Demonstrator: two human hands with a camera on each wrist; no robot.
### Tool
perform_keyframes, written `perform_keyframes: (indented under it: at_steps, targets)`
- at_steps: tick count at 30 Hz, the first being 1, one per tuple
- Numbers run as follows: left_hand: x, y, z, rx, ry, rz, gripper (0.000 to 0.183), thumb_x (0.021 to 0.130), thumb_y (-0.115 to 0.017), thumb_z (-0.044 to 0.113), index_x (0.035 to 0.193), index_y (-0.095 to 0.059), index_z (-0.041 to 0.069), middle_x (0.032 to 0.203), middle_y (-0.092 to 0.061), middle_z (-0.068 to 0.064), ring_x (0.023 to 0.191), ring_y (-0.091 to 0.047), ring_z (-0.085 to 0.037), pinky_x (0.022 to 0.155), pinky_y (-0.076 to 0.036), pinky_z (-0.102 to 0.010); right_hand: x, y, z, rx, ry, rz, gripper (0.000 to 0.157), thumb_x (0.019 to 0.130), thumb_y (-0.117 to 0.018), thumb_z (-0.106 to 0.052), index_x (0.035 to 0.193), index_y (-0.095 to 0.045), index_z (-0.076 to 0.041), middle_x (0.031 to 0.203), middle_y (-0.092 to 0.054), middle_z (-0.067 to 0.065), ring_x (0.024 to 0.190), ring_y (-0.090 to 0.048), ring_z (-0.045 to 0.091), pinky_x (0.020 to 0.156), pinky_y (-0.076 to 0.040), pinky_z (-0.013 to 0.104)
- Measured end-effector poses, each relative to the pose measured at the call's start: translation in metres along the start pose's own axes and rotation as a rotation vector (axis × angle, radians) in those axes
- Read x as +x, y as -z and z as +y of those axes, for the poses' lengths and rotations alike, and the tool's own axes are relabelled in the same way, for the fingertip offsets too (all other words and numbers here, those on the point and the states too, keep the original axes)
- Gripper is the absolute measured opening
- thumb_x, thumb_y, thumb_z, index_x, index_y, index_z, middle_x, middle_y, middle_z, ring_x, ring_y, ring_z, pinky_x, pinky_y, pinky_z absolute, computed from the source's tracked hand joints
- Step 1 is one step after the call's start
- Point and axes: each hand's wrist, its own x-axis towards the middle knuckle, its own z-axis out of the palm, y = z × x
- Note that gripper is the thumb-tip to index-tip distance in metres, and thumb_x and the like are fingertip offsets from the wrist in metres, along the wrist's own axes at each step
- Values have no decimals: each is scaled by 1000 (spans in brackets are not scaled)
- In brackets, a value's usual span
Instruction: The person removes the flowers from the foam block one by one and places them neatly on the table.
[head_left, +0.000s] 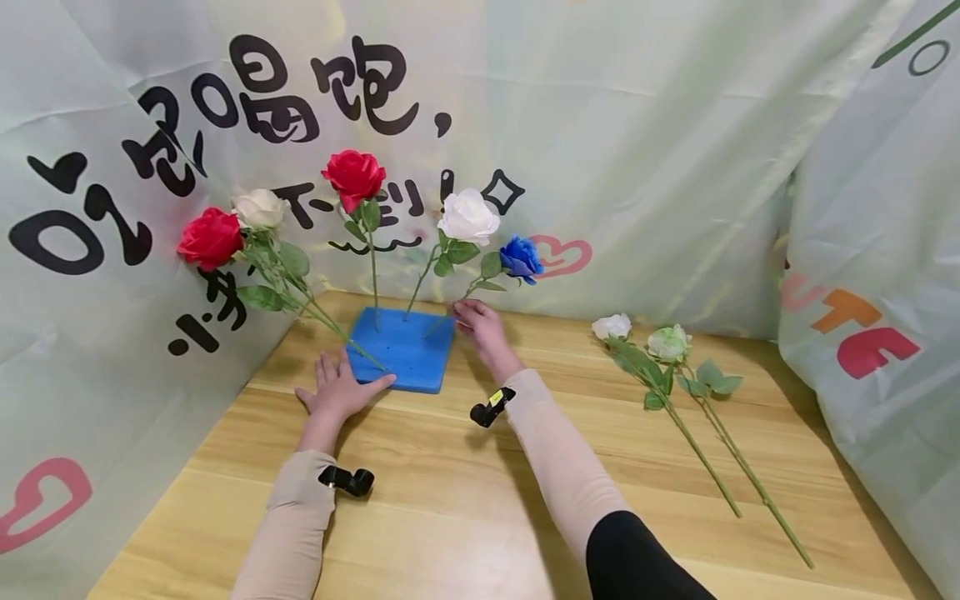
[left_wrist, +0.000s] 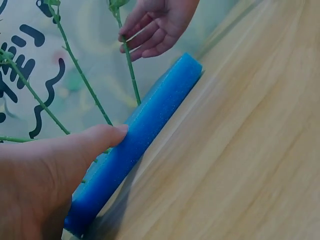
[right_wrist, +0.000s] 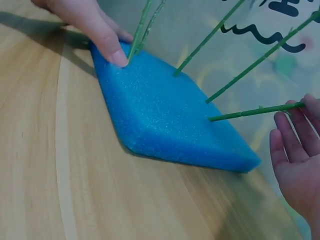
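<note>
Your right hand pinches the blue rose by its stem; your left hand, fingers spread, rests its thumb on the foam.

- The left hand and the right hand were bare.
- A beige left sleeve covered the left forearm as far as the wrist, its thin cloth wrinkled in soft folds.
- A matching beige right sleeve fitted the right forearm more smoothly.
- A plain black oversleeve covered its near end, with a curved edge.
- Each cuff carried a small black camera with a rounded end: the left wrist camera and the right wrist camera, the latter bearing a yellow label.
</note>
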Motion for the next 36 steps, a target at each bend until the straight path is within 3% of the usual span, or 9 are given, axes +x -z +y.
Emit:
perform_keyframes:
  at_steps: [7, 17, 23, 27, 36]
  targets:
    - [3, 2, 3, -22, -2, -6, 130, 73, -47, 88, 156, 12, 9, 160, 20, -25, 148, 17, -44, 101, 14, -81, 4, 5, -1, 124, -30, 73, 1, 89, -67, -3, 89, -67, -2, 81, -74, 1, 73, -70, 11, 106, -43, 47]
    - [4, 2, 5, -8, 15, -29, 130, 73, -47, 88, 156, 13, 9, 160, 19, -25, 148, 16, -44, 102, 12, -81, 7, 13, 1, 263, -63, 87, 13, 91, -63, -1, 81, -63, -9, 82, -75, 3, 74, -69, 14, 84, -54, 30]
    - [2, 4, 4, -22, 19, -33, 128, 75, -49, 85, 156, 12, 8, 160, 18, -25, 148, 17, -43, 102, 11, -81, 11, 19, -4, 339, 9, 121, 21, 93, -61, -1, 74, -60, -9, 76, -74, 2, 65, -68, 10, 69, -56, 23]
    - [1, 5, 1, 0, 26, -23, 129, 74, -48, 87, 156, 11, 6, 160, 17, -27, 148, 16, -44, 102, 10, -82, 9, 23, -13, 343, 44, 124, 24, 95, -58, -1, 73, -60, -11, 77, -74, 2, 66, -69, 10, 68, -57, 23]
    - [1, 5, 4, 9, 9, -42, 129, 75, -47, 86, 155, 13, 5, 158, 19, -28, 147, 18, -45, 101, 10, -82, -2, 35, -27, 433, 29, 184, 23, 94, -59, 1, 75, -54, -12, 80, -74, 3, 69, -68, 12, 71, -56, 23]
